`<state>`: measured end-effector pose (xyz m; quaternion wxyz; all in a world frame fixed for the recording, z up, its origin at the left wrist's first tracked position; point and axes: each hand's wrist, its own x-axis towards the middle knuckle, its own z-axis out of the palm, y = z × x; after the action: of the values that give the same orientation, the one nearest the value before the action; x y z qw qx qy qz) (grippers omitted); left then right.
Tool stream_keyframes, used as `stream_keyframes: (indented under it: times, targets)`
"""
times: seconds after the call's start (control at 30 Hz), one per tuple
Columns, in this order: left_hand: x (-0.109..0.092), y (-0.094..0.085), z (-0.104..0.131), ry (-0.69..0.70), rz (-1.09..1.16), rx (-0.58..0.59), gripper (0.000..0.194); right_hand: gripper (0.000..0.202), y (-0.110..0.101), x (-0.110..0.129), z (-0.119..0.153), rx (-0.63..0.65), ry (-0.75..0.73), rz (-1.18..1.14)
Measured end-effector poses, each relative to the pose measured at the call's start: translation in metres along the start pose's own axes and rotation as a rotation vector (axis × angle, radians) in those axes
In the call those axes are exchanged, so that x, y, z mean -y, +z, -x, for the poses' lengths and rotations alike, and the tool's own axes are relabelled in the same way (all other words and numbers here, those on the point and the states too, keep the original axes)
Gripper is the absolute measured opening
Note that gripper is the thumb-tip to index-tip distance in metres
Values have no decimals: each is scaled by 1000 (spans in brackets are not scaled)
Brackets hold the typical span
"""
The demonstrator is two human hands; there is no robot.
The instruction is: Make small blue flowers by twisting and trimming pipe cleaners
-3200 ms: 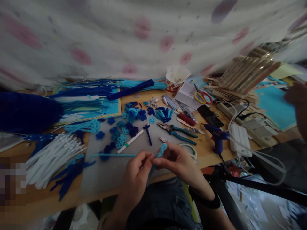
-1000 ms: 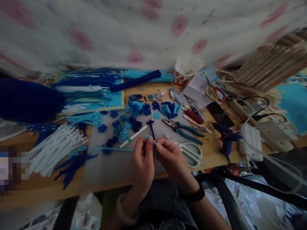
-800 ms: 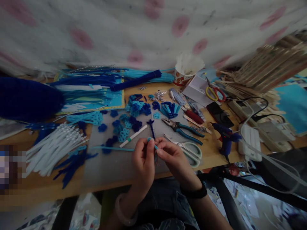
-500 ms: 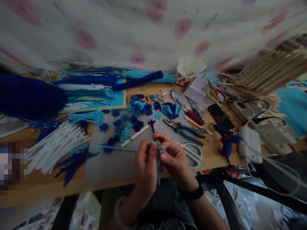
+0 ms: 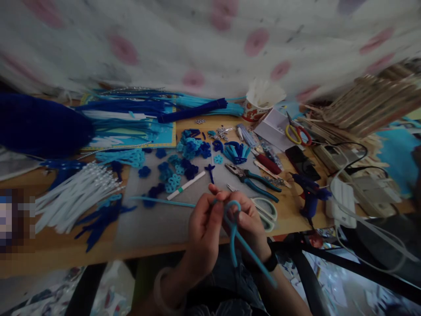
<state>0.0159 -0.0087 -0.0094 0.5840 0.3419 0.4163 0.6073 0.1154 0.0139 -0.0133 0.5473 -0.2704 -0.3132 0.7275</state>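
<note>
Close together above the table's front edge, both my hands work on a light-blue pipe cleaner point(image 5: 255, 254). It is bent into a loop near the fingertips, and two loose ends hang down over my right wrist. My left hand point(image 5: 207, 226) pinches it between thumb and forefinger. My right hand point(image 5: 248, 219) is closed around the loop's right side. Another light-blue length point(image 5: 164, 202) runs left from behind my left hand; I cannot tell whether it is the same piece. Just beyond the fingers lies a dark-blue twisted piece point(image 5: 210, 172).
Blue pipe-cleaner flowers point(image 5: 190, 149) lie beyond my hands, near a white stick point(image 5: 186, 186). To the right are pliers point(image 5: 251, 180), white-handled scissors point(image 5: 268, 213) and a glue gun point(image 5: 309, 193) with cords. White pipe cleaners with beaded tips point(image 5: 79, 193) lie at left.
The pipe cleaner now shows a larger loop, and its ends have swung out to the right over my right wrist. My hands stay close together.
</note>
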Motion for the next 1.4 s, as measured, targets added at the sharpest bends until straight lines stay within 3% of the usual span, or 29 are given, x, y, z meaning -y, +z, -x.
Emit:
stream_keyframes:
  times: [0.23,0.53,0.8,1.0,1.27,1.4]
  targets:
    - [-10,-6,-1,-90,25,209,35,19,7,-3,-3,-78,-69,-22]
    - [-11,-8,-1,-161,155,147,21,21,2,-1,-14,-136,-231,198]
    - [-12,-7,-4,-177,228,135,16,26,-3,1,-12,-105,-91,165]
    - [-11,-8,-2,-137,219,189,11,25,-6,0,-13,-110,-151,143]
    - [-20,-17,-7,-113,66,117,14,25,-9,3,-13,-42,-101,244]
    - [-31,-20,-11,-73,-129,160,9,26,-5,10,-16,-21,-93,291]
